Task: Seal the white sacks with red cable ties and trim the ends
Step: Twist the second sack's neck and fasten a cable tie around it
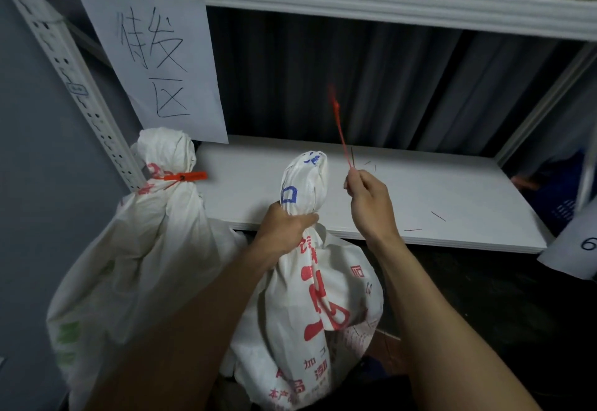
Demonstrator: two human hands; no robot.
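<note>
Red-and-blue printed white sack (323, 297), neck squeezed in left grip (284, 226); thin red cable tie (340, 132) sticks up, pinched by right grip (368, 204).

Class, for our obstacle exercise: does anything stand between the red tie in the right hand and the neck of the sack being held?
No loose thing does. The tie, pinched in the right hand, has open air across to the sack. Only the left hand grips its neck, covering part of it.
</note>
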